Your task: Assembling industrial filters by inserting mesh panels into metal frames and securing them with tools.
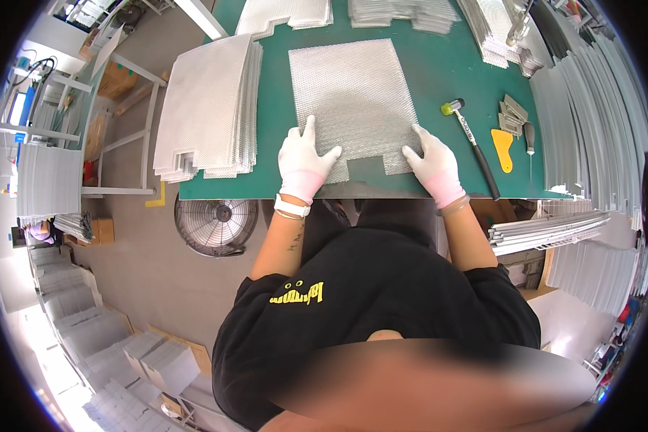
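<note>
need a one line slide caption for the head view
White-gloved left hand and right hand at opposite edges of a notched silver mesh sheet on a green worktable.

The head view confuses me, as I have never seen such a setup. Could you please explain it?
There is no robot here. A wide fisheye camera worn on the person's head looks down, so straight edges look bent. The left hand and right hand, both gloved, are at the two sides of a mesh sheet, near its notched edge; whether they grip it or only rest there is unclear. On the green table also lie a sheet stack at left, and a hammer and yellow scraper at right.
</note>
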Demonstrator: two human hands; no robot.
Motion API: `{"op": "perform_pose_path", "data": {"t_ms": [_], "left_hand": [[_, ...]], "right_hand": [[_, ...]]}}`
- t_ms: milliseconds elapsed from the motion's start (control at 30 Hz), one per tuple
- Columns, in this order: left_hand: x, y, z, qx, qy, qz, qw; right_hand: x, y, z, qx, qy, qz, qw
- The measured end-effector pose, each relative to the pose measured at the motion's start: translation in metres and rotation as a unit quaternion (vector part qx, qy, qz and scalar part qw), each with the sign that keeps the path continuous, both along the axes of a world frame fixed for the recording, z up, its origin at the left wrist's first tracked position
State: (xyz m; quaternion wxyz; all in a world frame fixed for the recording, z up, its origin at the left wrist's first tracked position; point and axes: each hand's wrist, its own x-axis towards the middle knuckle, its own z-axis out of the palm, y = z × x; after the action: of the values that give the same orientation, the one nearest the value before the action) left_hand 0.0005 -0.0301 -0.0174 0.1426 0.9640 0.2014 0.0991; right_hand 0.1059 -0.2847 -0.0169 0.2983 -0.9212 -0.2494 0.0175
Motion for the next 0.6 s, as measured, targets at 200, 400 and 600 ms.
{"op": "perform_pose_path", "data": {"t_ms": [200, 400, 600], "left_hand": [[0.003, -0.001, 0.004, -0.01, 0.016, 0.012, 1.0], [0.008, -0.008, 0.024, 0.008, 0.066, 0.063, 0.996], [0.014, 0.022, -0.002, 0.034, 0.061, -0.119, 0.99]], "right_hand": [[0.003, 0.001, 0.006, -0.036, 0.027, -0.011, 0.999], [0.038, -0.031, 0.016, -0.044, -0.08, 0.038, 0.995], [0.189, -0.17, 0.027, -0.226, -0.116, -0.227, 0.94]]}}
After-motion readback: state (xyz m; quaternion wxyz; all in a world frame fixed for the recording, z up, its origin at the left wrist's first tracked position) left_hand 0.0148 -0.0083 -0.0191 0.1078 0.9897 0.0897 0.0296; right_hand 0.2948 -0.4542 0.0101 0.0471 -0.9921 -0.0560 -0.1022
